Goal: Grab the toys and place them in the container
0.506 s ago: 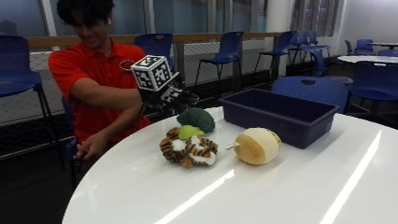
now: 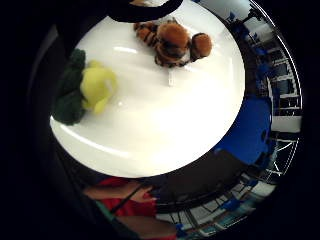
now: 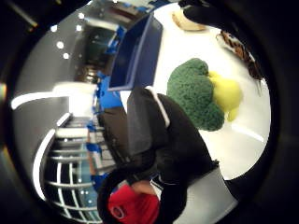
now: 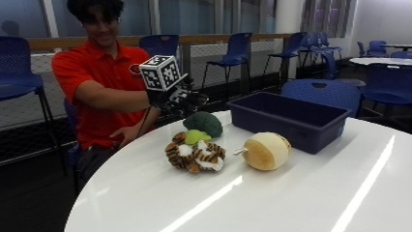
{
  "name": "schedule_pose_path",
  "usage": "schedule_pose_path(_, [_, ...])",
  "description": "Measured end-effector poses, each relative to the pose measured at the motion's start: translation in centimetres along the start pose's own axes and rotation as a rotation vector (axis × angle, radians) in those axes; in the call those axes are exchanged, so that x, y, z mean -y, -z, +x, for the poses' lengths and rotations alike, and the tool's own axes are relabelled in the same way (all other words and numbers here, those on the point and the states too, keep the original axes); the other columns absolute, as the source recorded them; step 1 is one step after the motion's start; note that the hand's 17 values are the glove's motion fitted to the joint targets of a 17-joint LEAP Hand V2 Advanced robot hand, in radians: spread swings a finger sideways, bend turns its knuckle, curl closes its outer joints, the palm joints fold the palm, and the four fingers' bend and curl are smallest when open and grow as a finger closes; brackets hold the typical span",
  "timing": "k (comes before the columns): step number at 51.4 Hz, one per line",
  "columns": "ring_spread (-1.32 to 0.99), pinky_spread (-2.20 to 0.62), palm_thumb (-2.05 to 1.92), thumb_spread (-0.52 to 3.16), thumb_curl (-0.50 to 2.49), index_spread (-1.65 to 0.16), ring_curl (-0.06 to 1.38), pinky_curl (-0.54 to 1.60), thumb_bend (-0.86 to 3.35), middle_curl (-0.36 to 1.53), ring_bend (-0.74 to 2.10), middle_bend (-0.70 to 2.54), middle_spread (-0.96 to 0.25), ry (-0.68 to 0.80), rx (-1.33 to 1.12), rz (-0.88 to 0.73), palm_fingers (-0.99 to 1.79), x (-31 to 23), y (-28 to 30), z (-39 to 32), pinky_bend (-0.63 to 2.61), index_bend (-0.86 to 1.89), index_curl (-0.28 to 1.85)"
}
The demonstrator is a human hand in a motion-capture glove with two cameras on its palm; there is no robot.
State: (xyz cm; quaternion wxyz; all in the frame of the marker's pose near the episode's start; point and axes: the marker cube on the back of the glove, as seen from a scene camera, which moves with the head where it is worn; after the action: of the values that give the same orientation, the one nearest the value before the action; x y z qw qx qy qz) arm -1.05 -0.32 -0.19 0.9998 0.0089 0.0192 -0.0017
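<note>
Outside view shows the gloved hand (image 4: pixel 175 100) with loose fingers holding nothing above the broccoli toy (image 4: pixel 203 124), so it should come straight down and wrap round the green top.

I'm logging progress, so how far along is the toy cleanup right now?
Nothing is done: the blue bin looks empty. The gloved right hand hovers above the plush broccoli, holding nothing. The broccoli, the tiger plush and the round tan plush remain on the table.
</note>
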Motion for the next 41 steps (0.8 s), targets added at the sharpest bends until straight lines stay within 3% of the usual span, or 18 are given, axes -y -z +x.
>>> schedule_pose_path(17, [-0.14, 0.01, -0.11, 1.20, 0.08, -0.38, 0.16, 0.29, -0.08, 0.22, 0.19, 0.16, -0.16, 0.024, -0.063, -0.025, -0.04, 1.7, -3.8, -4.1, 0.60, 0.19, 0.30])
schedule_pose_path(41, [-0.03, 0.12, -0.07, 1.03, 0.17, -0.38, 0.15, 0.40, -0.06, 0.21, 0.17, 0.13, -0.11, -0.090, -0.287, -0.150, -0.12, 3.3, -10.8, -4.0, 1.04, 0.15, 0.27])
